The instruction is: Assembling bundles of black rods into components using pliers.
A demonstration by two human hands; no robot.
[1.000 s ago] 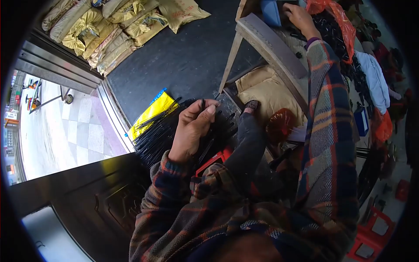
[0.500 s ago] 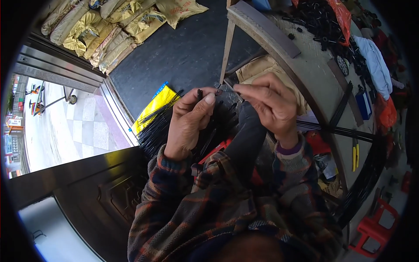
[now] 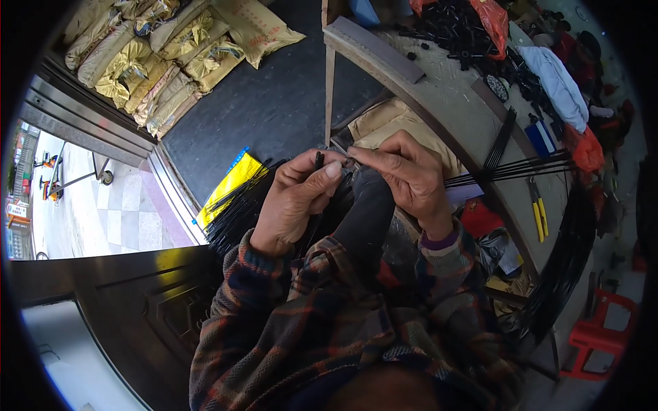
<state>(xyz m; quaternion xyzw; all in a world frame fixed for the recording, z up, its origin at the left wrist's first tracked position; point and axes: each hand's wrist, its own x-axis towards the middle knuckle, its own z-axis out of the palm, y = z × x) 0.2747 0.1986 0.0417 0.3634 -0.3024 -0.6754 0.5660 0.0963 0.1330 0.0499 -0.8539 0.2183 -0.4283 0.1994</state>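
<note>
1. Nearest the camera, plaid flannel sleeves come up from the lower edge, and a dark-trousered knee (image 3: 367, 219) rises between the two forearms.
2. The left hand (image 3: 295, 202) has its fingers (image 3: 327, 172) curled together, clamped on a small black rod-like piece (image 3: 319, 159) that stands up just above the thumb.
3. The right hand (image 3: 411, 179) meets it from the other side, its fingers (image 3: 367, 153) pinched together on the same small piece, so both hands touch at the fingertips above the knee.
4. Under the hands, on the floor, lies a bundle of thin black rods (image 3: 236, 212) partly resting on a flat yellow package with a blue edge (image 3: 229, 185).
5. To the right, the curved wooden bench (image 3: 439, 103) carries more long black rods (image 3: 510, 168) lying across its rim, with yellow-handled pliers (image 3: 538, 209) beside them.
6. Farther along the bench sit a heap of small black parts (image 3: 456, 27) spilling from an orange plastic bag (image 3: 495, 19), and a white cloth (image 3: 558, 79).
7. Farthest left, yellow woven sacks (image 3: 161, 58) are stacked by the metal door threshold (image 3: 82, 130); a red plastic stool (image 3: 603, 339) stands at lower right.
</note>
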